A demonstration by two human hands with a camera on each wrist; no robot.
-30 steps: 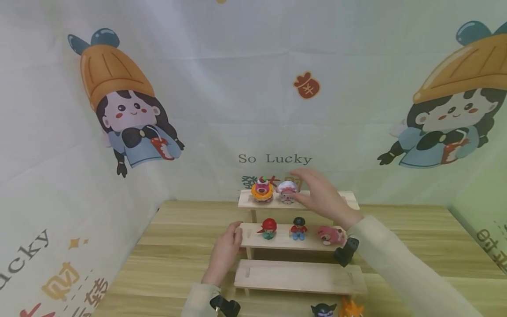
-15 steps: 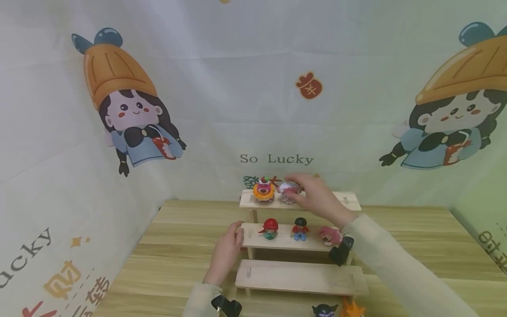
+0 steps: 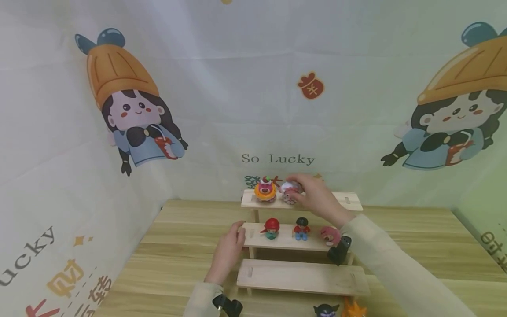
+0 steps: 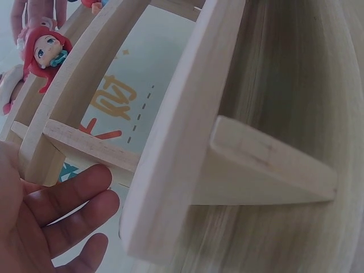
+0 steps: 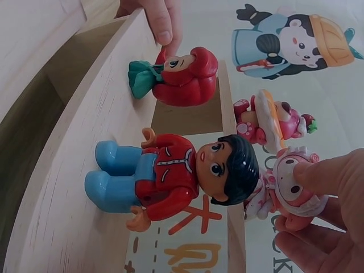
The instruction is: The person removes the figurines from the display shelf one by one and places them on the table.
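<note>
My right hand (image 3: 317, 196) pinches a pink figurine with a white bonnet (image 5: 290, 182) on the top tier of a wooden step shelf (image 3: 303, 278), thumb across its face. Beside it stands a pink bear figurine in an orange ring (image 3: 265, 190), topped with a cherry. My left hand (image 3: 229, 248) holds the left end of the tier below; several of its fingers (image 4: 85, 213) curve loosely under the board in the left wrist view. On that tier are a red-haired mermaid figurine (image 3: 272, 228), a black-haired figurine in a red jacket (image 3: 302, 229) and a pink figurine (image 3: 329, 235), partly hidden by the wrist camera.
Near the bottom edge are a dark pointed-eared figurine (image 3: 326, 310) and an orange spiky one (image 3: 354, 308). The shelf stands on a wood-grain table (image 3: 174, 246), before a printed cloth backdrop (image 3: 222, 110).
My right hand has moved slightly left and closed its fingers and thumb around the bonneted figurine. The left hand stays at the shelf end. The head view has shifted slightly.
</note>
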